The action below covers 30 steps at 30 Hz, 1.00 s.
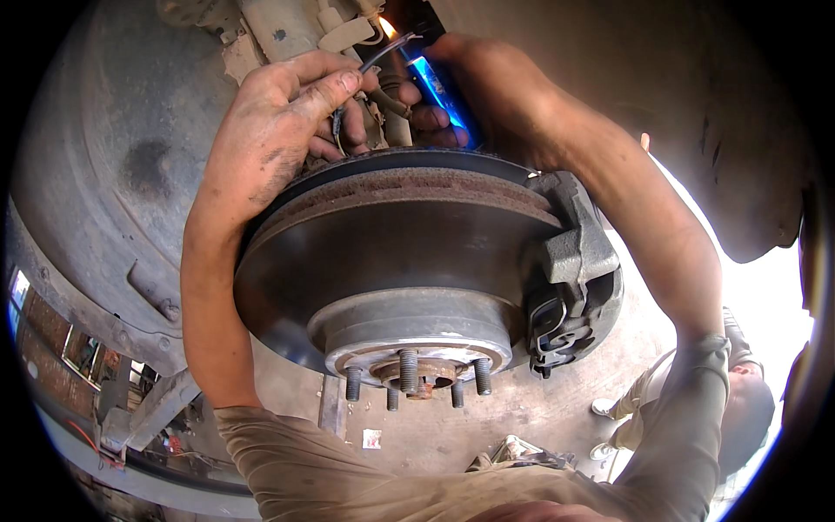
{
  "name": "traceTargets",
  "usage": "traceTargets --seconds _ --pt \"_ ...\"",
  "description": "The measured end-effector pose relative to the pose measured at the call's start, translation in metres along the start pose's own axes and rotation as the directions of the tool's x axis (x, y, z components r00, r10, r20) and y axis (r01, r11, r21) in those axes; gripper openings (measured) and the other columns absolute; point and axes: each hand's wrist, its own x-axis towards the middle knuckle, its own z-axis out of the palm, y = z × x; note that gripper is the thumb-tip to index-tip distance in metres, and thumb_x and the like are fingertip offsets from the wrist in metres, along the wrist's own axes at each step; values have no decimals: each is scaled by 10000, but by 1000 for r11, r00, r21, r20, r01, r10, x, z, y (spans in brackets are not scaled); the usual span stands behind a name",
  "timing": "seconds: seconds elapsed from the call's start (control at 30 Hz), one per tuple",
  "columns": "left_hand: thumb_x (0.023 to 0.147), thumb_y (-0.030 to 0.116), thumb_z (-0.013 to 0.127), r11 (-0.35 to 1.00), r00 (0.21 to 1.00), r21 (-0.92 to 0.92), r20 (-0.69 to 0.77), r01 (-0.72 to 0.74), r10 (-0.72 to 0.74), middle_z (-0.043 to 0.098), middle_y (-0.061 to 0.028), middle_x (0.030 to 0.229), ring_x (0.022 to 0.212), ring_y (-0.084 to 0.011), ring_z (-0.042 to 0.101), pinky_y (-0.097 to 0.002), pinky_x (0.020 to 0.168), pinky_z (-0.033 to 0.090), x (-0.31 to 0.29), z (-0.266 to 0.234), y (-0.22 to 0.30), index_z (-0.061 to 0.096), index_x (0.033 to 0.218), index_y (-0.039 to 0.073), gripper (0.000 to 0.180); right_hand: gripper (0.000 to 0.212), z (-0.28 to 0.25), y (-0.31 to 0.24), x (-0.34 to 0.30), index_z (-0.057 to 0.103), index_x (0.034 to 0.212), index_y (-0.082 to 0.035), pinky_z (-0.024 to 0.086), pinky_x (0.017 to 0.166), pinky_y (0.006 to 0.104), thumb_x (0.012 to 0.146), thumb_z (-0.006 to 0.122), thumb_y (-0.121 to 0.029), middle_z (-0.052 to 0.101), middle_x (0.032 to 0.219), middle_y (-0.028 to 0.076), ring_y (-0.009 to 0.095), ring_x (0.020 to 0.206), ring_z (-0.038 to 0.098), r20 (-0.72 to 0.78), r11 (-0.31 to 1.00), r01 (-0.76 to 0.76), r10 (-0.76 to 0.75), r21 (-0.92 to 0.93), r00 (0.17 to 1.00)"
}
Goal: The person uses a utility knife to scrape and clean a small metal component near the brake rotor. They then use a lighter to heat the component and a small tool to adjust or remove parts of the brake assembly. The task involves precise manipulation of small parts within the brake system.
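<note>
Left hand point(283, 117), upper centre, is pinching a dark cable point(381, 56); right hand point(500, 83) is gripping a lit blue lighter point(439, 96), apparently heating the cable, the next move probably requiring a well-aimed flame point(387, 28).

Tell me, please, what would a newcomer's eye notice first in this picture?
Probably the small orange flame at the top, beside the bright blue lighter in the right hand, near the wire that the left hand holds. Below, the large brake disc fills the centre, with its caliper on the right.
</note>
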Motion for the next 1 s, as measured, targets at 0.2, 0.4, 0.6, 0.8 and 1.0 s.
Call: traceTargets --seconds 0.2,0.4,0.6,0.8,1.0 --pt "922 338 536 1000 1000 -4 -4 6 -6 576 -29 688 632 -100 570 -186 562 444 0 0 0 592 1069 -1 374 400 1 0 1 537 894 -4 355 393 230 981 269 -288 461 574 26 101 441 415 -12 1000 16 -16 19 1000" --pt "919 341 540 1000 1000 8 -10 1 0 576 -24 687 636 -98 567 -183 566 439 1 0 -2 599 1067 7 370 390 5 -1 -4 545 885 -17 353 396 222 979 276 -284 462 575 14 91 450 418 -46 999 40 -40 8 998" --pt "917 337 545 999 1000 -26 -7 19 -19 573 -20 684 636 -95 564 -181 572 435 1 0 0 603 1064 10 364 412 -1 -1 0 568 837 -35 350 394 233 967 288 -308 481 570 14 97 436 422 -31 999 -28 26 -46 999" --pt "918 336 544 1000 1000 -27 2 7 -7 570 -20 684 639 -100 565 -188 573 444 1 -1 -2 603 1065 10 363 402 1 -1 1 572 823 -51 335 391 237 955 297 -312 477 558 13 103 428 421 -54 997 -37 34 -68 998" --pt "919 342 540 1000 1000 -24 10 16 -16 570 -16 688 648 -97 564 -188 576 439 1 -2 -2 604 1066 16 363 408 -2 1 3 570 820 -48 329 386 240 955 296 -319 475 555 13 101 427 421 -38 998 -54 52 -45 998"
